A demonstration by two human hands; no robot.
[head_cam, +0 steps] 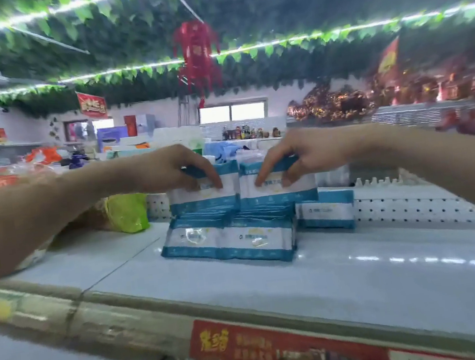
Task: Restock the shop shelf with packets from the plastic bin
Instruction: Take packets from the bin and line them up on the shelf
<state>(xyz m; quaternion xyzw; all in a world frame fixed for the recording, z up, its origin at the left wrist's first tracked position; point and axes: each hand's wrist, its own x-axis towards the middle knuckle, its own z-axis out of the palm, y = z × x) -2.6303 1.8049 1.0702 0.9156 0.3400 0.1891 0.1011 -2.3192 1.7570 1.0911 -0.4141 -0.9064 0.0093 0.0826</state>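
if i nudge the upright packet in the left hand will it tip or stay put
Probably tips: the left packet stands tall on the lower packets, steadied by the left hand. Its glossy wrap looks slippery. It seems soft and light.

Single head cam, wide-angle, facing forward over the pale white shop shelf top (360,281), close range, slightly upward tilt.

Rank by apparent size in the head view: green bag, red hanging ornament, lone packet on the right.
1. Red hanging ornament, largest.
2 and 3. Green bag and lone packet look alike; the bag is partly hidden, so unranked.
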